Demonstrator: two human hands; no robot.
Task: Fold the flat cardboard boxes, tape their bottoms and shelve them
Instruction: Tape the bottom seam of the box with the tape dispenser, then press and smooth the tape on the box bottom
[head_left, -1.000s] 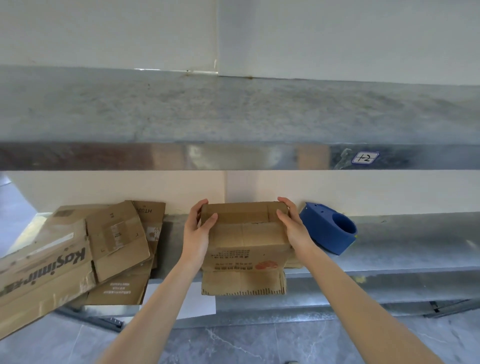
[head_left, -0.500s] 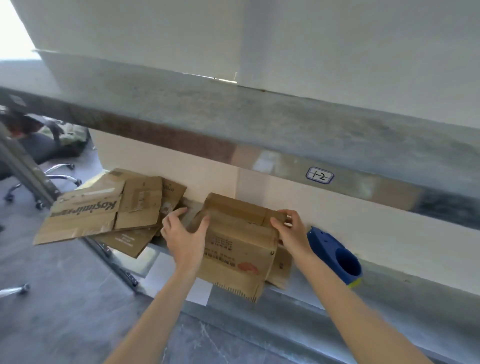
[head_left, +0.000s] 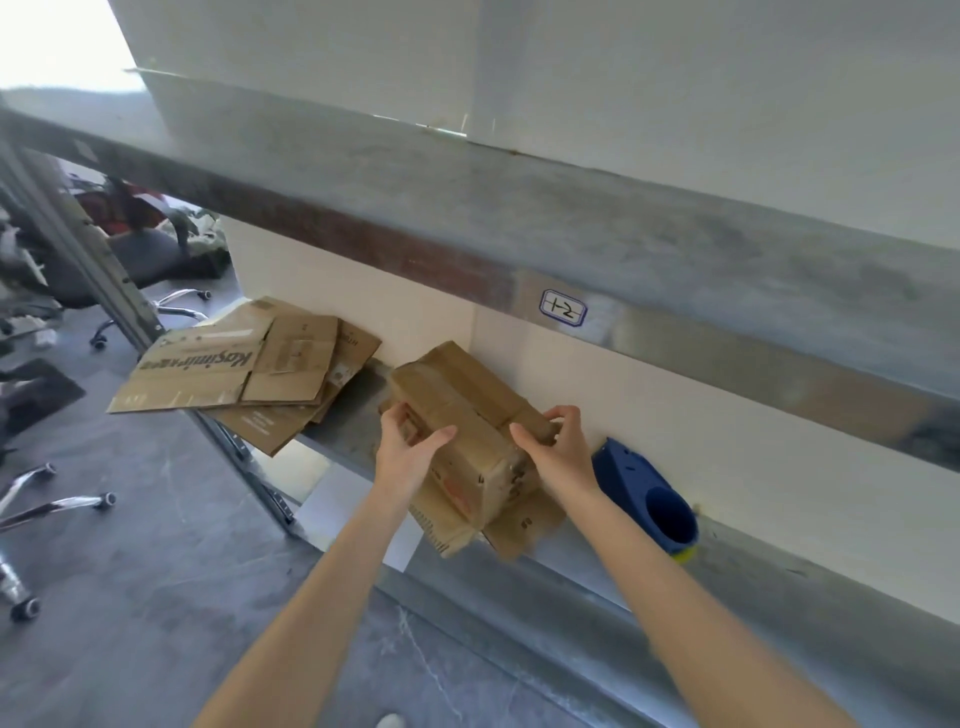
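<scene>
A small brown cardboard box (head_left: 470, 415) sits tilted on the lower metal shelf (head_left: 737, 577), its loose flaps hanging over the shelf's front edge. My left hand (head_left: 408, 447) grips its left end, thumb on top and fingers round the side. My right hand (head_left: 558, 452) grips the right end, fingers curled over the far edge. A pile of flat cardboard boxes (head_left: 249, 371) lies on the same shelf to the left, sticking out past the shelf's end. A blue tape dispenser (head_left: 649, 491) lies on the shelf just right of my right hand.
An upper metal shelf (head_left: 519, 228) with a label marked 1-2 (head_left: 563, 308) overhangs the box. A slanted shelf post (head_left: 109, 280) stands at left. Office chairs (head_left: 47, 499) stand on the grey floor to the left. A white sheet (head_left: 358, 514) lies under the shelf.
The view has swung left and tilted. The box has turned so its top faces me at an angle, and both hands have shifted with it, staying on its two ends.
</scene>
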